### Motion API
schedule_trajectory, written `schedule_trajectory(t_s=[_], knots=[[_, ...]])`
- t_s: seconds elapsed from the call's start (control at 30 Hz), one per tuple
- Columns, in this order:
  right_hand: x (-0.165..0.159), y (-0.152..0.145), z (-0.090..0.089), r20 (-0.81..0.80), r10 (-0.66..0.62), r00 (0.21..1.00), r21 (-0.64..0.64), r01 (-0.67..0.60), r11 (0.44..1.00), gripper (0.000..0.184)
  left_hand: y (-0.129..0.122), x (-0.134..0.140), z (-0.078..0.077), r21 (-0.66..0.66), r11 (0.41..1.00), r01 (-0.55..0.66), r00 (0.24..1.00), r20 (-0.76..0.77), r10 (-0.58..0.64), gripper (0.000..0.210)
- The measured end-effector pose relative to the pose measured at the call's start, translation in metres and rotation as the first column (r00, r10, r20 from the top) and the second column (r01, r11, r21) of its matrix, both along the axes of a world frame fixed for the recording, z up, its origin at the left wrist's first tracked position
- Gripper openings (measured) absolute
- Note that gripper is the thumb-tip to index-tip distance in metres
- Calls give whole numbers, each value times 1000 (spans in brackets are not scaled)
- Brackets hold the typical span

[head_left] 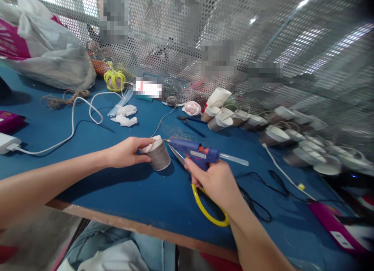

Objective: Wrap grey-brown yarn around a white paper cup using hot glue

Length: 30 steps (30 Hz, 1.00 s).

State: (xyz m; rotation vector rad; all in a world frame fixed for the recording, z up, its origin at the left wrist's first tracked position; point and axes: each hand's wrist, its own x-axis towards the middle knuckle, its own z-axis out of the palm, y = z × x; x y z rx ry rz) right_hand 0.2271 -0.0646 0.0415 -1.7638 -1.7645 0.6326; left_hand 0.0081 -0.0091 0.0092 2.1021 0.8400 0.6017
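My left hand (133, 151) pinches the rim of a small paper cup (160, 158) wrapped in grey-brown twine, its white mouth tilted toward the fingers. A strand of twine (165, 119) runs from the cup back to a small twine ball (172, 101). My right hand (214, 179) is closed round a blue hot glue gun (191, 147), whose nozzle points left, close to the cup. A clear glue stick (233, 159) sticks out of its back. Scissors with yellow handles (203, 206) lie beneath the gun and my right hand; whether the hand also grips them I cannot tell.
Several twine-wrapped cups (276, 135) with handles line the right and back. Pliers (193, 126), a pale fabric rose (191, 107) and crumpled tissue (125, 114) lie behind the hands. A white cable (73, 126) crosses the left; black cord (258, 208) curls at right. A perforated metal screen (175, 41) bounds the back.
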Motion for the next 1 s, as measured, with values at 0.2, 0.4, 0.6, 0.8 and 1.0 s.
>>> schedule_trajectory(t_s=[0.2, 0.4, 0.6, 0.8, 1.0], knots=[[17, 19, -4, -238, -79, 968, -42, 71, 997, 21, -1, -1, 1, 10, 1000, 4, 1000, 21, -4, 35], [41, 62, -15, -193, -196, 961, -47, 191, 980, 13, -4, -4, 0, 88, 996, 11, 1000, -1, -11, 46], [51, 89, -31, -67, -214, 975, -71, 209, 975, 32, -10, -2, 1, 348, 934, 80, 979, -203, -8, 38], [31, 84, -13, 88, -192, 978, 173, 175, 969, 31, -16, 1, 1, 498, 855, 142, 954, -299, 15, 43], [-35, 49, 22, 120, 439, 891, 123, -452, 884, 32, -21, 4, 2, 553, 813, 182, 951, -310, -1, 39]])
